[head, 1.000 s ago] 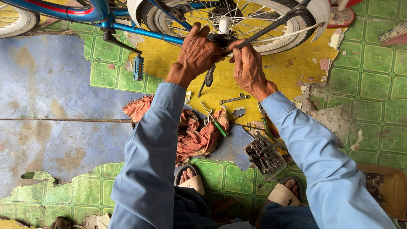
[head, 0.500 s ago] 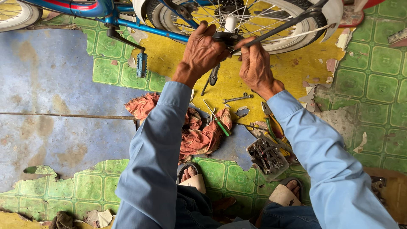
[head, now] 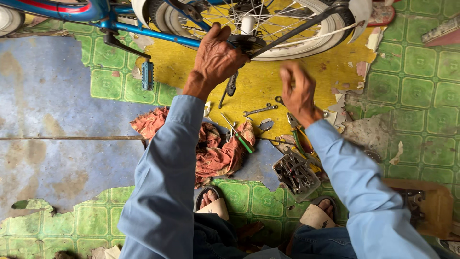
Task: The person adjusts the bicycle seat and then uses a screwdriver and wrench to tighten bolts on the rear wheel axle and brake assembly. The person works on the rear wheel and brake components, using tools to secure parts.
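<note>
A blue bicycle (head: 96, 10) stands across the top of the view, its white-tyred rear wheel (head: 306, 45) over a yellow floor patch. My left hand (head: 218, 57) is closed around the dark hub part (head: 249, 43) at the wheel's centre. My right hand (head: 298, 91) hangs blurred below the wheel, apart from it, fingers loosely spread, and I see nothing in it. Just under that hand lie a small wrench (head: 258, 110) and pliers (head: 298, 134).
A red rag (head: 215, 151), a green-handled screwdriver (head: 242, 140) and a small tray of tools (head: 296, 173) lie on the floor between my arms. A bicycle pedal (head: 147, 76) hangs at left. My sandalled feet (head: 213, 204) are below. A wooden box (head: 426, 204) sits at right.
My right hand has let go of the wheel hub and dropped down and to the right. My left hand has stayed on the hub.
</note>
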